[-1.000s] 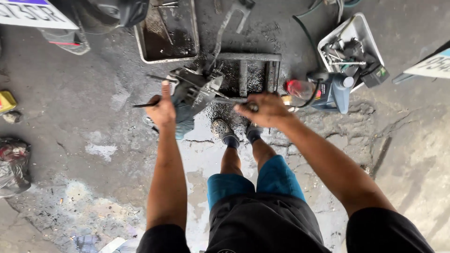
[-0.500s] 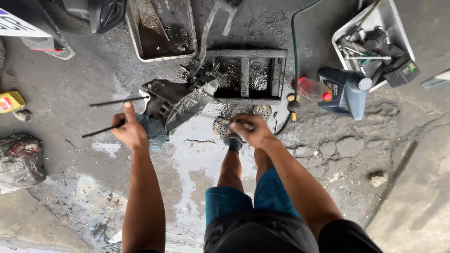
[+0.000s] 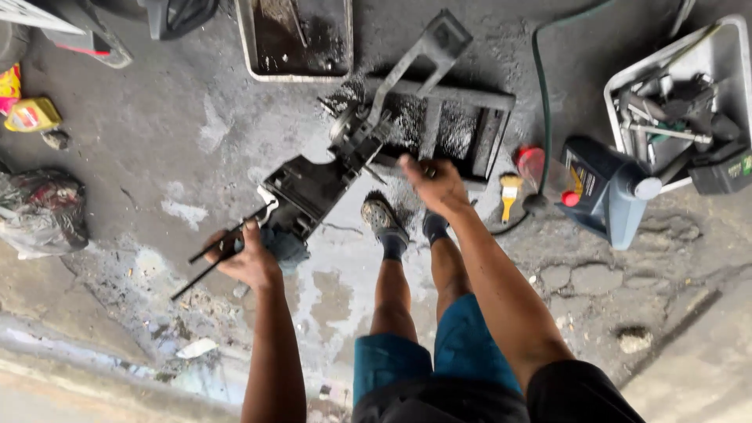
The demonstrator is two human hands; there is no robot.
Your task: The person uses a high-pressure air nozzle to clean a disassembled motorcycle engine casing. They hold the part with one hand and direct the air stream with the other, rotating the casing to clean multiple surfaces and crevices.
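From the head camera, a black, greasy engine part (image 3: pixel 313 192) lies tilted on the wet concrete floor (image 3: pixel 141 141), just in front of the person's feet and against a dark metal frame (image 3: pixel 454 117). The left hand (image 3: pixel 247 258) is clenched around two thin black rods (image 3: pixel 207 262) beside the part. The right hand (image 3: pixel 431 184) reaches to the frame; whether it grips anything cannot be told. A blue oil jug (image 3: pixel 607 192), a tool tray (image 3: pixel 689 94) and a dirty metal pan (image 3: pixel 294 39) lie around.

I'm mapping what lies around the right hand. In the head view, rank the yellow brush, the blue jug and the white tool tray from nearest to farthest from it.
From the right hand:
1. Yellow brush, just to its right on the ground.
2. Blue jug, further right.
3. White tool tray, far right, upper corner.
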